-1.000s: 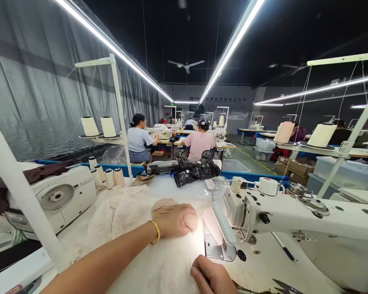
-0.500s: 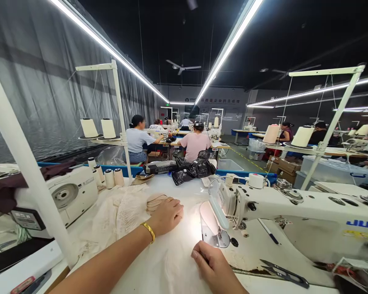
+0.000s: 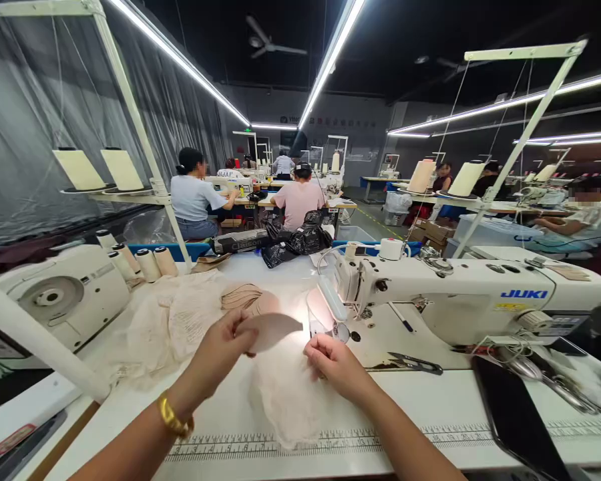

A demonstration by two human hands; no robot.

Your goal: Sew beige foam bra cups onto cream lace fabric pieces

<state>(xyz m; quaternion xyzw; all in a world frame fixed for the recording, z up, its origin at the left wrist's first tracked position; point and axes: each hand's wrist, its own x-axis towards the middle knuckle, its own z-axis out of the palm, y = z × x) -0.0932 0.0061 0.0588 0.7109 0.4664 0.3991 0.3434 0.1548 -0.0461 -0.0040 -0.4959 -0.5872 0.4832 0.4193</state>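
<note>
My left hand (image 3: 230, 341) pinches a thin beige bra pad (image 3: 270, 331), curved and pointed at its right end, above the table. My right hand (image 3: 328, 361) is closed, thumb against fingers, at the upper right edge of a pale, sheer fabric piece (image 3: 288, 407); the fabric appears gripped there, though the fingertips partly hide it. Behind my left hand lies a stack of beige pads (image 3: 240, 296). A pinkish pad (image 3: 320, 304) sits by the needle area of the white sewing machine (image 3: 461, 300), under its lamp.
Crumpled lace fabric (image 3: 175, 317) covers the table's left side. Thread snips (image 3: 415, 363) and a pen (image 3: 401, 316) lie on the machine bed. A black phone (image 3: 515, 414) is at right, a printed ruler (image 3: 230, 446) along the front. Black plastic bags (image 3: 300, 240) sit behind; co-workers sew beyond.
My left hand has come back from the pad stack, lifting one pad. My right hand has gone from loosely curled to pinching by the fabric. The view has shifted right and down.
</note>
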